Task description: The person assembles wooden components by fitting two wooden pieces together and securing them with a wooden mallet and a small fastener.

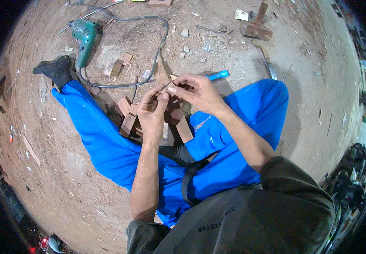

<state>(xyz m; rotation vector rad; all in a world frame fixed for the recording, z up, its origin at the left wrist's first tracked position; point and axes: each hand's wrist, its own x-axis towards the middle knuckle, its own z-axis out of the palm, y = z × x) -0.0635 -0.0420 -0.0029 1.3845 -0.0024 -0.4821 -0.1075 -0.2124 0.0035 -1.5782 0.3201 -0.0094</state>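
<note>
Dusty sawdust floor (85, 182), person seated on it, blue trousers (106, 144), legs spread. Green electric drill (84, 36) lies idle up left, its grey cable (149, 42) looping over toward the lap. Wooden plane-like tool (257, 27) and a curved blade (268, 61) well apart, upper right. Pile of reddish wood blocks (176, 125) between the legs, under the hands; blue-handled tool (218, 75) just beyond the hands, on the floor. Left hand (152, 112) curled mostly closed, pinching a thin dark sliver (164, 88) at the fingertips. Right hand (197, 91) also curled in, fingertips meeting the same sliver from the other side; too small to tell what it is, nail or bit. Progress judged: blocks look cut and gathered, many offcuts around; small-piece work is midway, nothing visibly assembled yet
</note>
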